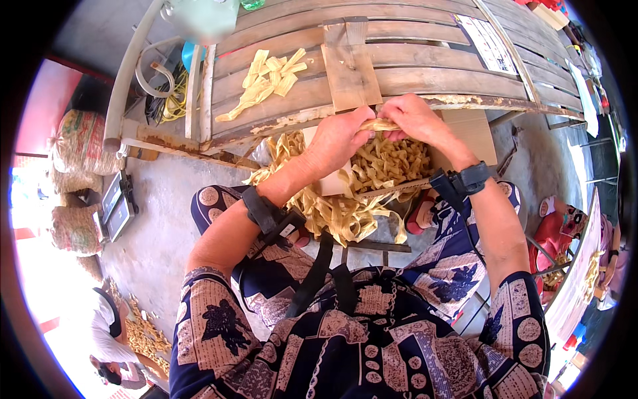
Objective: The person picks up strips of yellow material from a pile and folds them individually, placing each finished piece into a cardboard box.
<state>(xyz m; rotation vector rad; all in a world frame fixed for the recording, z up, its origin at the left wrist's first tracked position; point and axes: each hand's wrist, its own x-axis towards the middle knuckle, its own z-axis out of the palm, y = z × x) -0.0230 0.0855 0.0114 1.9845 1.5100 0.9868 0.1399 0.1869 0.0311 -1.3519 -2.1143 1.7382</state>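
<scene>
Between my two hands is a small bundle of pale yellow strip (379, 124), held just over the near edge of the slatted bench. My left hand (337, 137) pinches one end of it and my right hand (411, 120) grips the other, fingers closed. Below them a cardboard box (468, 133) holds many folded or knotted pieces (392, 161) of the same yellowish material. Long loose strips (345, 216) heap up in front of the box, close to my knees. A wooden block (352, 73) lies on the bench right beyond my hands. I cannot tell what the strips are made of.
More yellow strips (266, 80) lie on the bench (405, 30), left of the block. A printed sheet (485, 43) is at its right. Stuffed woven sacks (80, 146) and a flat black scale-like device (118, 206) stand at left. Other people (109, 326) work at both sides.
</scene>
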